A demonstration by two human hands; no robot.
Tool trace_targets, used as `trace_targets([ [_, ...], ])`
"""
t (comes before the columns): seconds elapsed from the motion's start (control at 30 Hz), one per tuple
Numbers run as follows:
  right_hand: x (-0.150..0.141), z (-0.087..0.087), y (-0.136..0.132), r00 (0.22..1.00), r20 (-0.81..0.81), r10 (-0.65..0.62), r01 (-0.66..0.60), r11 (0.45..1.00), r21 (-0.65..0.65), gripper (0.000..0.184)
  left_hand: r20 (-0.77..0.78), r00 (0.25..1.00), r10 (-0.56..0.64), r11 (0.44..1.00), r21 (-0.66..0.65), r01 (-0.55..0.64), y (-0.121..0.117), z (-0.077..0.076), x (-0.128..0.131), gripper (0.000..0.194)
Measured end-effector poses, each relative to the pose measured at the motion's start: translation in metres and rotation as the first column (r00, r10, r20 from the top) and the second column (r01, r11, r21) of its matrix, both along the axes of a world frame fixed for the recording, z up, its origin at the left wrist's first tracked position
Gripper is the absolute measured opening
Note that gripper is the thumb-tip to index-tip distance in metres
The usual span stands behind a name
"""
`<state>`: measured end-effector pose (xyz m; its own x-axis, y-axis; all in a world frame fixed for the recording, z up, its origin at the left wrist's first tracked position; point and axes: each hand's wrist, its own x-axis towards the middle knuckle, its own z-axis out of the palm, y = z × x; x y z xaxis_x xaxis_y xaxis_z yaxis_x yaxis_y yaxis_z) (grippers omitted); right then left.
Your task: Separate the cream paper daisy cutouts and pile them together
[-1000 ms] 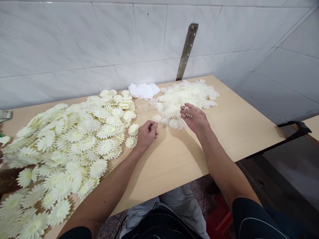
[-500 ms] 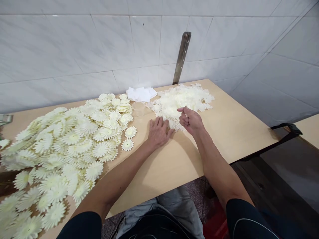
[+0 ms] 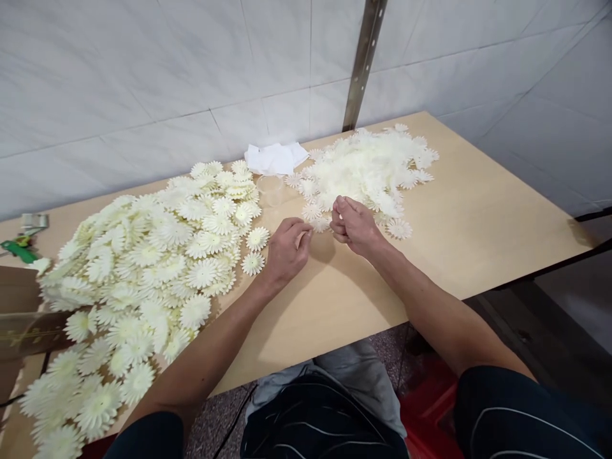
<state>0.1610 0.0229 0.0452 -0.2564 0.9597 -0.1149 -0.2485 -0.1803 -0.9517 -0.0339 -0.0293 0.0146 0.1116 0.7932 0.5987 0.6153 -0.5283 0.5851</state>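
Observation:
My left hand (image 3: 289, 252) is above the table with thumb and fingertips brought together in a pinch. A small white flower piece (image 3: 320, 224) lies right beside its fingertips; whether the pinch has hold of anything is too small to tell. Close by on the right, my right hand (image 3: 354, 224) is closed with the thumb over the curled fingers, and what it grips is hidden. Behind both hands spreads a pile of translucent white flower pieces (image 3: 368, 172). Left of my left hand lies a larger heap of cream-coloured flower pieces (image 3: 157, 255), with two single ones near its right edge.
Folded white paper (image 3: 275, 158) and a clear round container (image 3: 270, 190) stand at the back between the piles. A green-handled tool (image 3: 19, 250) lies far left, near a brown box (image 3: 16, 287). A metal upright (image 3: 363, 64) rises against the tiled wall.
My left hand has gone from lying flat on the table to a pinch. My right hand's extended index finger has curled in, and the hand has turned. The view has tilted downward.

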Motion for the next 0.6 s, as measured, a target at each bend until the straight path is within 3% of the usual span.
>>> trace_targets([
  [0.1,-0.012,-0.004,-0.006,0.999,-0.041,-0.012,0.01,0.999,-0.039,0.063,0.114,0.994,0.003,0.998,-0.067,0.004,-0.006,0.004,0.002,0.014],
  [0.23,-0.02,-0.006,-0.011,0.979,-0.144,0.141,-0.151,0.986,-0.064,0.056,0.297,0.952,0.07,0.977,-0.213,-0.006,-0.014,0.005,0.009,0.017],
  [0.33,-0.019,-0.008,-0.011,0.954,-0.21,0.212,-0.227,0.973,-0.049,0.055,0.394,0.912,0.111,0.968,-0.25,-0.011,-0.017,0.001,0.012,0.023],
  [0.47,-0.02,-0.015,-0.013,0.939,-0.233,0.254,-0.275,0.96,-0.06,0.056,0.407,0.906,0.114,0.976,-0.214,-0.026,-0.017,-0.009,0.008,0.033],
  [0.6,-0.025,-0.022,-0.019,0.929,-0.211,0.305,-0.325,0.944,-0.065,0.058,0.316,0.944,0.097,0.987,-0.152,-0.05,-0.012,-0.014,0.001,0.022],
])
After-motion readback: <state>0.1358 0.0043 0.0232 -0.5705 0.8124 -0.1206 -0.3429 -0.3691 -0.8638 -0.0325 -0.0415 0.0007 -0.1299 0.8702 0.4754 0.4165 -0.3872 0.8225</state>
